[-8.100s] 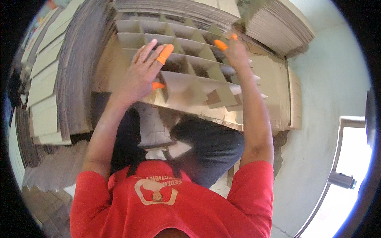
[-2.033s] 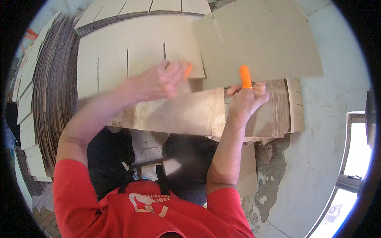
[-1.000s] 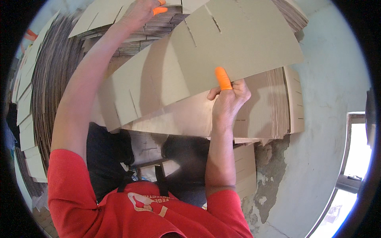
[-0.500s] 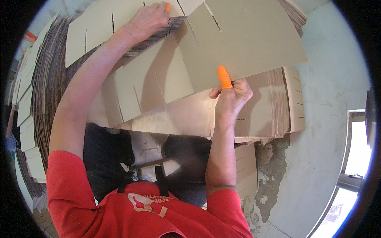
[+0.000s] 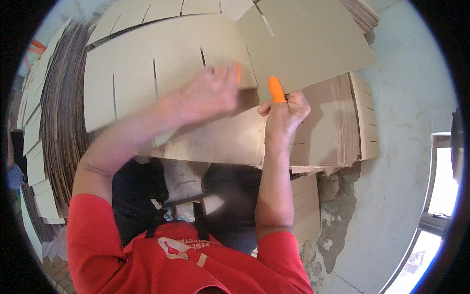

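My left hand (image 5: 210,95), blurred by motion, is closed at the lower right part of a pale slotted cardboard sheet (image 5: 132,68). An orange finger cot shows on one of its fingers. My right hand (image 5: 286,115) grips the lower edge of a grey-green cardboard sheet (image 5: 313,44). Its thumb, in an orange finger cot (image 5: 276,89), lies on the sheet's face while the other fingers curl at the edge. The right end of the pale sheet meets the grey-green one along a slanting line. Whether the two are joined there I cannot tell.
Behind the pale sheet lies more slotted cardboard (image 5: 161,11). A tall stack of cardboard (image 5: 63,103) rises at the left. Below my hands is a light board surface (image 5: 220,139), with stacked cardboard (image 5: 333,127) to its right, close to a peeling wall (image 5: 401,122).
My left hand has come down toward me and slightly right, and the pale slotted sheet has come with it over the lower cardboard. My right hand has barely moved.
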### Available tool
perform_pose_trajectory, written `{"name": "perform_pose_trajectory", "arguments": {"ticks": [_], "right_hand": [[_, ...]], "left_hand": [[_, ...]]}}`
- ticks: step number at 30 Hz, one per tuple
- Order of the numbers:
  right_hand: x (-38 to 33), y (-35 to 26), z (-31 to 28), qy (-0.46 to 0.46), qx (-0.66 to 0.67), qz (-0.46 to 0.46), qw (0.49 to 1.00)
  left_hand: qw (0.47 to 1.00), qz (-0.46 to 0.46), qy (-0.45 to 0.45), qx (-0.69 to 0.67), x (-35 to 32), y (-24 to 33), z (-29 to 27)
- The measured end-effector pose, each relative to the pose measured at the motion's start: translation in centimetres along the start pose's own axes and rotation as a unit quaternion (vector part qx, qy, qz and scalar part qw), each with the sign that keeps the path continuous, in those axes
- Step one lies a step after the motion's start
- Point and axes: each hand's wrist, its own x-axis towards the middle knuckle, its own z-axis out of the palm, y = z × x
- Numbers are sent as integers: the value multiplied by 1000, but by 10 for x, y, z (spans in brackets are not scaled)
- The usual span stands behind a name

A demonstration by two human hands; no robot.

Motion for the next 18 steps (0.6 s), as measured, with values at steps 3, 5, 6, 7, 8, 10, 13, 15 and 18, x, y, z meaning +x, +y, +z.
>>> {"name": "perform_pose_trajectory", "arguments": {"ticks": [3, 5, 6, 7, 8, 10, 13, 15, 18], "right_hand": [[-2, 3, 2, -2, -15, 8, 1000], [-1, 13, -2, -4, -30, -5, 1000], [1, 21, -5, -4, -43, -13, 999], [2, 24, -3, -12, -51, -22, 998], [1, 22, -2, -15, -36, -4, 999], [-3, 15, 0, -20, -5, 32, 999], [-4, 11, 3, -26, -52, 22, 998], [-4, 15, 4, -33, -61, 23, 997], [-6, 32, 9, -42, -81, -16, 996]], "left_hand": [[999, -1, 38, -31, -18, 29, -6], [983, -16, 84, -160, -19, 27, -9], [969, -23, 106, -224, -19, 24, -11], [961, -56, 129, -239, -21, 13, -14], [950, -87, 155, -256, -19, -4, -11], [941, -167, 185, -228, -9, -46, 5], [945, -288, 146, -51, 14, -119, 52], [953, -293, 56, 59, 15, -153, 94], [980, -198, 10, 25, -1, -191, 135]]}}
